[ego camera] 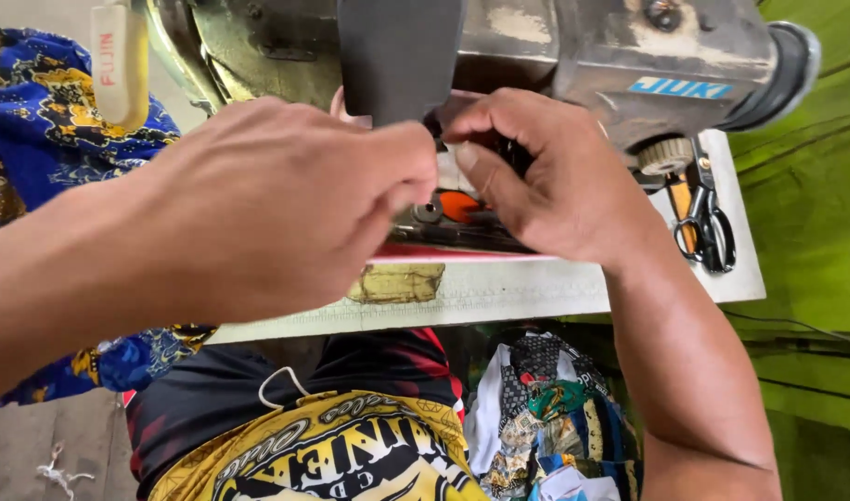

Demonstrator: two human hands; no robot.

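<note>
**Two hands pinch at the needle spot of a sewing machine**

Both hands meet in the middle, right under the head of the sewing machine (573,56). The left hand (286,199) is curled almost shut, with thumb and finger tips pressed together. The right hand (546,172) is curled too, its thumb and first finger nipped close. What they pinch is too small and too hidden to see; it may be thread, but I cannot tell. The spot they work at sits between the two hands, by the dark metal parts and a small orange piece (459,205).

Anything held there looks tiny and light, I think. It would be thin and bendy and easy to drop, so only the very tips of the fingers can hold it. The metal parts around it are hard and do not move when pushed.

The machine is big, heavy metal, grey and worn, with scuffed paint. A black flat cover (397,56) hangs down in front. To the right a round knob (666,154) has little ridges. Black scissors (708,227) lie on the white table (536,288), which looks rough and has a patch of brown tape (397,283). Soft blue cloth (45,121) with yellow flowers is heaped far left. Near, below the table, lie soft scraps (546,417) in many colours
</note>
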